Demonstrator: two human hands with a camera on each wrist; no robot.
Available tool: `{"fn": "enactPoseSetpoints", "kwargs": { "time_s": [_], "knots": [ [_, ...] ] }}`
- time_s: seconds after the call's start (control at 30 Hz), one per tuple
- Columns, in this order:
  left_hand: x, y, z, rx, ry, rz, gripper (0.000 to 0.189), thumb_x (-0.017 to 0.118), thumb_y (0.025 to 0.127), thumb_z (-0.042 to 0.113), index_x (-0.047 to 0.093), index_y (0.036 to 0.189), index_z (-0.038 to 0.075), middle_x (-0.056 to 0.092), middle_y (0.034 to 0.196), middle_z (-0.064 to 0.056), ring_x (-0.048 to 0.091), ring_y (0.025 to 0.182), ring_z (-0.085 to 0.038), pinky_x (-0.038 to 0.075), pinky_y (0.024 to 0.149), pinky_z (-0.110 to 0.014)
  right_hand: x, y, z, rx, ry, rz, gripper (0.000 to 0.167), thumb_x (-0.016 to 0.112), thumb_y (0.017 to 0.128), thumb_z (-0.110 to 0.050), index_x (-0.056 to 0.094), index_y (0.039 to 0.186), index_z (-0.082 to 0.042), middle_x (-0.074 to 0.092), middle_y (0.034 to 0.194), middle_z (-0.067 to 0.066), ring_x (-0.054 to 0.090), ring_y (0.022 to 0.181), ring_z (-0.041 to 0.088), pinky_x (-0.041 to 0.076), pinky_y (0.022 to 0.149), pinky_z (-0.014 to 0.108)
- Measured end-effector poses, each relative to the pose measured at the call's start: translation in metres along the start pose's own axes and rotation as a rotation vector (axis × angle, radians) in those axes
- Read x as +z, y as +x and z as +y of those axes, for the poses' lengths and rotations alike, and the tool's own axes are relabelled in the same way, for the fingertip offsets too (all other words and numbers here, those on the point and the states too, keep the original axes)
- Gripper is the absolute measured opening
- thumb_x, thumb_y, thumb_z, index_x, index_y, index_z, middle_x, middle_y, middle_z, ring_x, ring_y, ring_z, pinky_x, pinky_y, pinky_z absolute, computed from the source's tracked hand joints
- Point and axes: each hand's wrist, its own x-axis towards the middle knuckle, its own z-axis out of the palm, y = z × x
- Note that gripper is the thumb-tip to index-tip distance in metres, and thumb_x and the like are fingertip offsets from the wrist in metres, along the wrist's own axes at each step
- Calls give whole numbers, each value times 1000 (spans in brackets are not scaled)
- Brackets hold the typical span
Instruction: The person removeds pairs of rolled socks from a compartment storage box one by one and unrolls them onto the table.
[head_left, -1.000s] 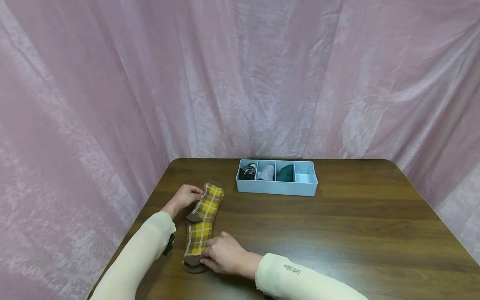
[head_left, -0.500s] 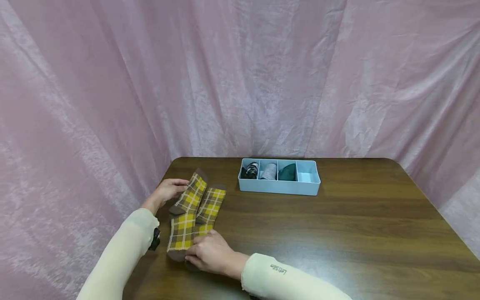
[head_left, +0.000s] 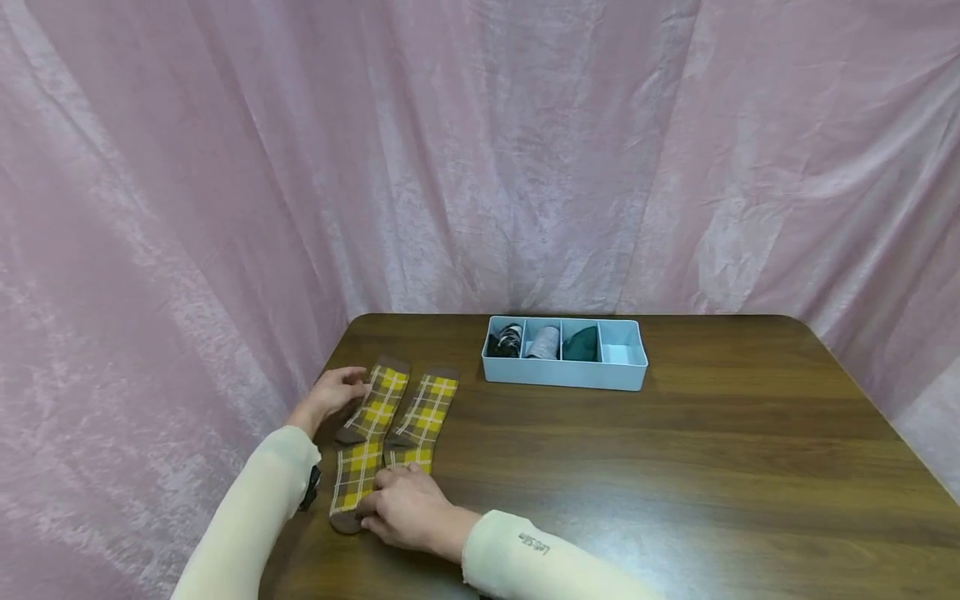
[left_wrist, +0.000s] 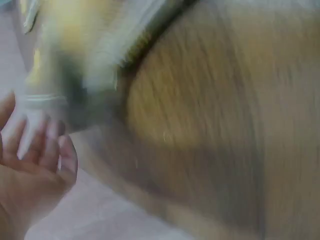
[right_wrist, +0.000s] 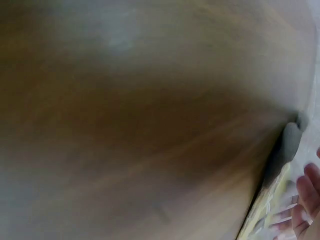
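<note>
Two plaid socks in yellow and brown lie side by side on the wooden table. The left sock (head_left: 358, 468) is flat, its brown toe toward me. Beside it, the right sock (head_left: 426, 410) has its near part hidden under my right hand (head_left: 411, 510). The fingertips of that hand are at the left sock's toe; in the right wrist view its fingers look loosely bent. My left hand (head_left: 335, 395) is at the far end of the left sock, fingers relaxed. In the left wrist view, the fingers are curved and grip nothing, close to a blurred sock (left_wrist: 75, 55).
A light blue divided box (head_left: 566, 373) stands toward the back of the table (head_left: 675, 467). Its compartments hold a black-and-white rolled item (head_left: 510, 340), a grey roll (head_left: 545, 342) and a dark green folded item (head_left: 582, 344). A pink curtain (head_left: 480, 167) hangs behind.
The socks were stacked a second ago. Both hands have moved the upper one left and laid it beside the other. My left hand has let go of it.
</note>
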Motion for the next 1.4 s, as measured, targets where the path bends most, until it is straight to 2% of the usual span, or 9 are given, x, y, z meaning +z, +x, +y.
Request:
{"fn": "enactPoseSetpoints", "kwargs": {
  "time_s": [0.17,0.3,0.47,0.63,0.73,0.93,1.13,1.27,1.4],
  "knots": [
    [5,-1,5,38,182,-8,48,57,102,14,45,146,-1,49,141,-27,46,129,-44,43,99,-55,-1,-7,7,15,4,-122,29,52,101,-47,69,123,-39,59,128,-14,51,121,8,43,95,33],
    [14,-1,10,117,268,-71,42,59,100,11,53,139,-2,51,139,-27,49,125,-45,45,95,-56,1,-9,7,-45,-2,-248,41,39,103,-54,61,134,-38,51,141,-19,42,133,7,32,111,43],
    [26,0,9,164,404,-149,37,64,97,10,61,132,1,53,138,-25,51,124,-44,46,95,-55,6,-9,-1,-121,28,-374,47,32,104,-56,50,144,-38,42,148,-23,30,140,2,17,117,48],
    [30,1,9,171,491,-164,37,70,92,9,65,129,3,52,140,-23,46,129,-44,42,100,-56,4,-11,-1,-118,85,-458,47,34,105,-52,40,150,-41,30,154,-25,20,144,-1,13,119,46],
    [32,1,9,166,487,-172,40,72,90,7,65,129,3,49,142,-24,44,130,-46,41,100,-57,2,-14,1,-73,82,-422,48,35,105,-51,40,151,-38,32,155,-19,24,143,2,20,117,42],
    [33,0,8,172,500,-167,41,70,90,3,64,130,3,46,145,-25,43,132,-45,42,101,-56,1,-23,3,66,-67,-304,40,43,103,-51,62,132,-31,54,135,-12,50,125,9,42,100,36],
    [28,-8,10,174,535,-176,41,69,90,2,63,130,0,47,144,-27,43,131,-46,42,99,-57,0,-24,3,46,-56,-358,43,43,103,-52,57,138,-32,49,142,-14,44,131,9,40,103,38],
    [25,-13,10,171,539,-174,41,69,89,0,63,129,0,46,144,-28,44,130,-47,44,97,-56,-2,-26,5,39,-2,-289,41,43,104,-48,57,139,-31,49,144,-12,45,131,8,41,102,36],
    [26,-10,14,175,503,-165,42,67,88,0,63,130,0,54,137,-25,57,115,-42,51,84,-49,-6,-32,17,60,16,-206,39,45,104,-44,59,138,-29,51,142,-9,48,129,10,42,101,35]
  ]
}}
